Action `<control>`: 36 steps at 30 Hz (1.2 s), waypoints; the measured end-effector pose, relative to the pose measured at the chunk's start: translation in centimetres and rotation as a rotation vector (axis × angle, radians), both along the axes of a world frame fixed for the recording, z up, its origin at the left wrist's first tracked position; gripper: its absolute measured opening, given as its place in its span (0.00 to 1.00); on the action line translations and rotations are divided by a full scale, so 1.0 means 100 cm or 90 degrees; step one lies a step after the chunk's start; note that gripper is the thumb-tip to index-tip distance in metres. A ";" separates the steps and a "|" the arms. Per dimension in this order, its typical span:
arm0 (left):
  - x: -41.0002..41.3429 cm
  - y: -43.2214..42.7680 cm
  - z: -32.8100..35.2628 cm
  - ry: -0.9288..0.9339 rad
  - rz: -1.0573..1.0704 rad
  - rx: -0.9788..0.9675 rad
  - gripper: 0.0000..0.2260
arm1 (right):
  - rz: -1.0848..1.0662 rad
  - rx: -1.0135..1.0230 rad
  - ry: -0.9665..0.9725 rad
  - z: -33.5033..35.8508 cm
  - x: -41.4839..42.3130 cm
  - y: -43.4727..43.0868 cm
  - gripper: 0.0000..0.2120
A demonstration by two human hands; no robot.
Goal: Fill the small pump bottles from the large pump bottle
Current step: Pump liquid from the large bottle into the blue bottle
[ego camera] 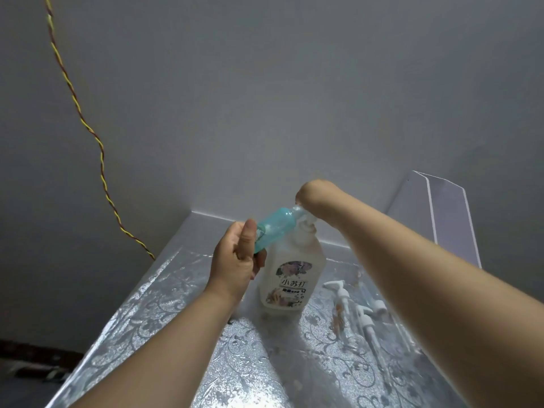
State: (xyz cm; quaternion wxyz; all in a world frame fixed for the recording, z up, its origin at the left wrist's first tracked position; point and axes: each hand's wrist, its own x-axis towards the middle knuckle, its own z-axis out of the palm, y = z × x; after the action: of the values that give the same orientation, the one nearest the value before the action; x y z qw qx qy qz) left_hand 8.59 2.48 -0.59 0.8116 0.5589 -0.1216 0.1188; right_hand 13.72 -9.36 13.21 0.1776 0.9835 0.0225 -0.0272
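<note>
- Standing upright on the silver counter [164,334], the big bottle [291,278] is the landmark.
- The right grip [312,195] rests on top of the big bottle, bent over its pump head. Its fingers are hidden, so I cannot tell whether they are curled or flat.
- The left grip [235,260], left of the big bottle, is wrapped round the base of the small bottle [273,228].
- The teal small bottle slants up and to the right, its mouth at the big bottle's spout. The next press likely depends on that alignment.
- White pump tops [341,293] lie to the right of the big bottle.
</note>
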 end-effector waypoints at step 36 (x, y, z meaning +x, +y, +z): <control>0.004 0.004 0.000 -0.029 0.044 0.055 0.17 | -0.019 0.166 -0.054 -0.003 -0.005 0.002 0.07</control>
State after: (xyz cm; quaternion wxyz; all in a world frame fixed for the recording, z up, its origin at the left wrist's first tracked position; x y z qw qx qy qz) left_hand 9.01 2.92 -0.55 0.7791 0.5945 -0.1257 0.1540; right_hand 13.24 -9.12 12.92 0.0488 0.9987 0.0034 0.0146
